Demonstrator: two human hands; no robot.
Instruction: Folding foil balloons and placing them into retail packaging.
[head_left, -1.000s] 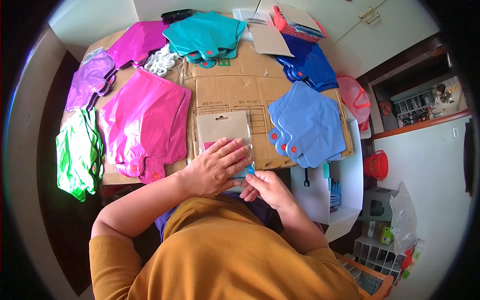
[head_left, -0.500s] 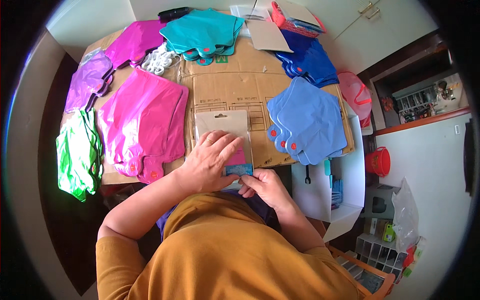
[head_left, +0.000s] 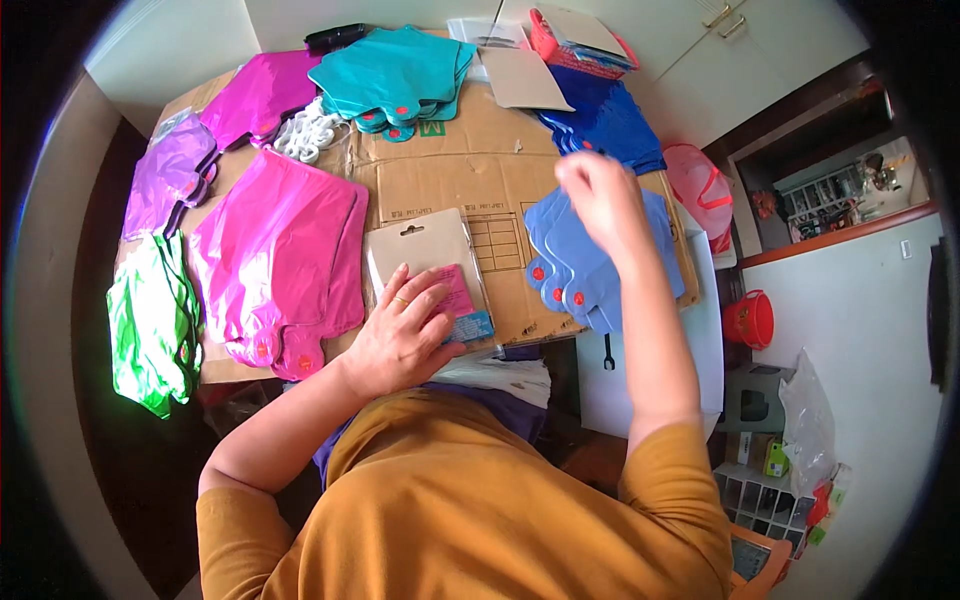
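Note:
Near the table's front edge lies a clear plastic packet (head_left: 420, 240) holding a beige card with a hang hole. A pink slip (head_left: 455, 290) and a blue strip (head_left: 473, 325) show at its lower end. My left hand (head_left: 400, 330) rests on the packet's lower left part, fingers stretched out. My right hand (head_left: 600, 195) is raised over the far part of a stack of flat light-blue foil balloons (head_left: 620, 270) on the right. Its fingers are curled in, and anything inside them is hidden.
Cardboard (head_left: 430, 175) covers the table. Flat foil stacks in pink (head_left: 280, 250), green (head_left: 155, 320), lilac (head_left: 165, 180), magenta (head_left: 265, 90), teal (head_left: 395, 75) and dark blue (head_left: 620, 120) surround it. White ribbon (head_left: 305, 130) lies among them; a red basket (head_left: 600, 55) stands behind.
My right hand has left the packet's lower edge and swung up and right over the light-blue stack. The packet now lies slightly turned, with my left hand lower on it.

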